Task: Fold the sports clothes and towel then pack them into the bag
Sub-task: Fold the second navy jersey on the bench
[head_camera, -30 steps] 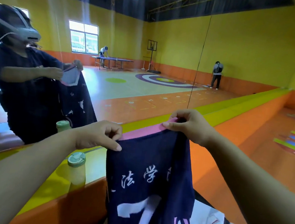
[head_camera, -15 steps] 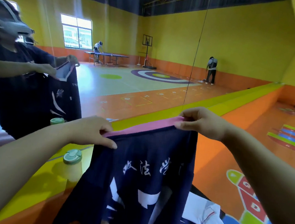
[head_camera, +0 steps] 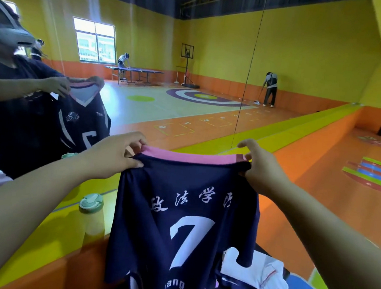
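Head view: the left grip (head_camera: 113, 154) pinches one shoulder of the jersey (head_camera: 184, 212) between thumb and fingers. The right grip (head_camera: 258, 170) holds the other shoulder with curled fingers, forefinger lifted. The jersey hangs straight down from both grips, with the pink collar band (head_camera: 190, 157) stretched between them. It is dark navy, thin smooth fabric, printed with white brush-style characters, a large white 7 and small white letters near the hem. Below the right grip lies a crumpled white garment (head_camera: 259, 273) on dark clothes. Below the left grip stands a pale bottle (head_camera: 91, 214) with a green lid.
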### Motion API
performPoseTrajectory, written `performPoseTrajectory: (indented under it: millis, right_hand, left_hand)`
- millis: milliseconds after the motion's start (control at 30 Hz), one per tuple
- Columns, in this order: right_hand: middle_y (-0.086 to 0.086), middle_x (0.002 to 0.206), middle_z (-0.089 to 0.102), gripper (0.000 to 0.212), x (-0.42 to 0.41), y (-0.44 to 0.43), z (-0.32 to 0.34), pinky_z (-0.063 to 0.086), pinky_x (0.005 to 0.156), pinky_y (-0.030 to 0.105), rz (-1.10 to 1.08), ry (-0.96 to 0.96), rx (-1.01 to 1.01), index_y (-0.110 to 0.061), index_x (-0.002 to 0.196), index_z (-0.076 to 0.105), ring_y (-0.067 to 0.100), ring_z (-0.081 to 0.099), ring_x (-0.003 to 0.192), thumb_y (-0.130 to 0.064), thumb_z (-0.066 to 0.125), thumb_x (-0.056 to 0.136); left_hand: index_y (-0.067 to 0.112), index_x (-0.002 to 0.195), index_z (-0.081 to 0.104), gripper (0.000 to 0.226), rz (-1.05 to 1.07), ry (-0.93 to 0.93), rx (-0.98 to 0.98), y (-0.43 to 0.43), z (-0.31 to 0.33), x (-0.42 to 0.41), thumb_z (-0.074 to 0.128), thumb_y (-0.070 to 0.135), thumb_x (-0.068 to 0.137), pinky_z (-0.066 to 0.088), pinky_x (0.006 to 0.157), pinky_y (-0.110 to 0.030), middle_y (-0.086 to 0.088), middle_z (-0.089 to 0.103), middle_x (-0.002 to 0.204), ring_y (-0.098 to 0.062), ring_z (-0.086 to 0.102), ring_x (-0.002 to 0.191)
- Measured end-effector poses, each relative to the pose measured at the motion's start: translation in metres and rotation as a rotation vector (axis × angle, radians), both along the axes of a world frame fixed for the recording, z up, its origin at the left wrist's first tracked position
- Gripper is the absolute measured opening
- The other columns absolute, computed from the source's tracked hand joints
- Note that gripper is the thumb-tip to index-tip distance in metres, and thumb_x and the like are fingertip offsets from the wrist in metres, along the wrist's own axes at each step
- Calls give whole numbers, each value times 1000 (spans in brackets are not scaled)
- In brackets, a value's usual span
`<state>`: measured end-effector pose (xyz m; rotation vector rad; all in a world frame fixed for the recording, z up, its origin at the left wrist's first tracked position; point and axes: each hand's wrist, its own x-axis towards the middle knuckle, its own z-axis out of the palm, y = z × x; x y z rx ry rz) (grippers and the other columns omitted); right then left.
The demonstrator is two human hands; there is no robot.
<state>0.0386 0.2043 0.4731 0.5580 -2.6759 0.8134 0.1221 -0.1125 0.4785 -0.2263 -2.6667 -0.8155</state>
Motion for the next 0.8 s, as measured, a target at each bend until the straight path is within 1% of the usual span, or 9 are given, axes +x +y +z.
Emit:
performPoseTrajectory:
  millis: [100,200,267,333,400,533,600,667,800]
  right_hand:
    - [18,120,56,53,-5,1,-8,43,81,36,-130,29,100,-7,133,40,35,53,110,3,52,83]
    - [22,104,59,10,-4,2,-12,38,66,36,-268,88,255,-4,99,50,38,54,91,-6,44,91]
    - [20,96,60,14,-4,5,-14,34,62,33,-330,69,299,-7,84,48,35,48,78,-16,41,94]
    - [17,87,62,20,-8,11,-16,38,59,34,-331,-13,189,-7,81,53,33,51,73,-23,49,92]
    - [14,74,64,21,-10,15,-17,49,59,39,-203,-188,-92,-7,76,56,32,62,66,-23,61,89]
    - [8,66,62,20,-5,24,-11,59,60,36,84,-532,-622,-11,71,52,14,65,54,-5,65,86]
    - [5,67,63,20,-2,29,-6,60,61,33,184,-637,-731,-13,71,53,13,65,58,-4,63,86]
    - [4,65,63,19,-1,33,-1,57,57,29,227,-727,-805,-13,71,52,13,64,57,-7,60,87]
    - [6,69,67,15,-1,36,1,54,55,25,160,-820,-968,-7,82,61,14,64,56,-14,52,93]
  left_hand:
    - [28,98,60,41,104,29,43,4,0,2,82,11,68,47,71,-28,0,61,84,-23,60,72]
    - [19,81,64,20,190,147,-68,9,-1,2,81,16,70,46,63,-25,5,62,73,-16,58,66]
    - [19,68,61,19,227,183,-157,10,-1,2,78,27,74,49,62,-31,6,60,64,-13,57,62]
    - [22,60,58,27,270,150,-202,6,-3,3,75,36,76,50,62,-35,4,58,57,-13,57,58]
    - [21,59,59,27,265,81,-172,5,-4,4,74,34,76,52,62,-35,1,59,56,-13,58,52]
    - [3,74,65,10,146,-103,397,7,-5,3,69,8,82,55,52,-22,-4,65,58,-14,62,54]
    - [2,79,62,8,106,-182,619,7,-5,4,60,3,87,55,56,-22,1,64,56,-9,62,52]
    - [6,82,61,12,77,-235,778,9,-7,2,53,4,91,55,69,-28,-4,66,69,-9,63,58]
    - [5,79,57,18,111,-194,988,23,-9,-3,47,4,94,48,68,-31,-14,60,80,-24,57,73]
